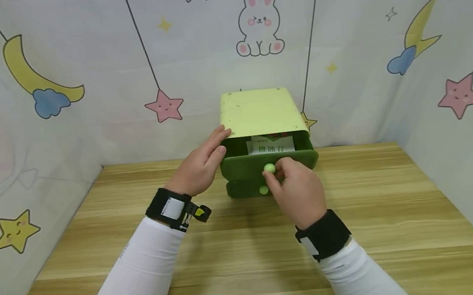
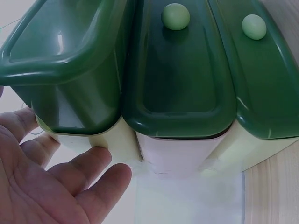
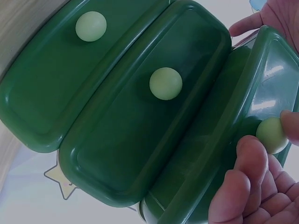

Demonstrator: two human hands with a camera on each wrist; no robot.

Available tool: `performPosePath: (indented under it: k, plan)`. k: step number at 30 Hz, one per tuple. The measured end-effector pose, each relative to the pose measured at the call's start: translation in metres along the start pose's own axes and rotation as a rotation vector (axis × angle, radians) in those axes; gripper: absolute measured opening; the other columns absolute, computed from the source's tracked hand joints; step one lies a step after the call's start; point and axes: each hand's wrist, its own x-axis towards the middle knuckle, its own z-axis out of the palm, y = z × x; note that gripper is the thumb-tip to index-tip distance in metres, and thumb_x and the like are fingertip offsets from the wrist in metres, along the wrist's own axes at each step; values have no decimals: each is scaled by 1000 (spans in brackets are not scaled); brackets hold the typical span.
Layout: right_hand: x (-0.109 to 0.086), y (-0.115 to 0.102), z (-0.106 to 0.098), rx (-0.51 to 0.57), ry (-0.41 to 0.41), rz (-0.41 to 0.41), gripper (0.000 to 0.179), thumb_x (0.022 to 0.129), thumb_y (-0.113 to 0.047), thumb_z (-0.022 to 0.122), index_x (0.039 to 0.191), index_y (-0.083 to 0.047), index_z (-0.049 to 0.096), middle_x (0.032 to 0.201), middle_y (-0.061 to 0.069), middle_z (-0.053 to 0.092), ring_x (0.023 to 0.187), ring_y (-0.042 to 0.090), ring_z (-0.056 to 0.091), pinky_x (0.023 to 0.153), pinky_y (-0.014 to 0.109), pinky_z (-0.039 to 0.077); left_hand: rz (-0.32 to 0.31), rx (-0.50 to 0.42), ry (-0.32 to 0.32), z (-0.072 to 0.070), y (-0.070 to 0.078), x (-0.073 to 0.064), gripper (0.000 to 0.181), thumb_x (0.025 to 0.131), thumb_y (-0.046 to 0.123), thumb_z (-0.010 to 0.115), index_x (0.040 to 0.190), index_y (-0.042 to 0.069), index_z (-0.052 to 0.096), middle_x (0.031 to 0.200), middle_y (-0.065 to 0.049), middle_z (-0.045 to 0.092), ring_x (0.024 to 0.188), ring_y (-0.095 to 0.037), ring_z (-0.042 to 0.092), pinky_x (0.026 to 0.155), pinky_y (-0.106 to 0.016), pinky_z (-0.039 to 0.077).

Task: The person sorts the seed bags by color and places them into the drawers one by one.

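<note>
A small drawer cabinet with a pale yellow-green top (image 1: 260,110) and dark green drawer fronts stands at the back of the table. Its top drawer (image 1: 243,166) is pulled out, and a white packet with green printing (image 1: 271,144) shows inside. My right hand (image 1: 299,193) pinches the light green round knob (image 3: 272,135) of that drawer between thumb and fingers. Against the cabinet's left side, near the upper edge, my left hand (image 1: 198,167) rests with fingers extended. The middle drawer (image 3: 140,135) and the lowest drawer (image 3: 42,88) are closed, each with a similar knob.
The cabinet sits on a wood-grain table (image 1: 241,264). Behind it and on both sides hang pale cloth walls (image 1: 115,83) printed with stars, moons and a rabbit. Black bands wrap both wrists over white sleeves.
</note>
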Motion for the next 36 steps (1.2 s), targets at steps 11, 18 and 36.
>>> performPosePath:
  k: [11,18,36]
  plan:
    - [5,4,4,11,8,7,25,87,-31,68,83,-7,60,72,3,61,58,11,51,44,31,44,-6,-12,6,1,-1,-1,50,103,41,24,148,19,28,154,3,14,133,-4,10,110,-43,20]
    - [9,5,6,10,2,29,26,87,-31,68,84,-6,61,72,5,62,58,11,52,44,31,44,1,-8,9,1,-2,0,49,103,40,24,148,20,28,154,3,14,134,-5,10,110,-43,19]
    - [20,10,14,7,-1,25,24,88,-30,66,84,-7,60,73,4,62,59,13,53,46,32,45,-12,2,4,1,-2,-2,48,103,40,24,148,22,27,155,5,13,134,-4,10,110,-43,19]
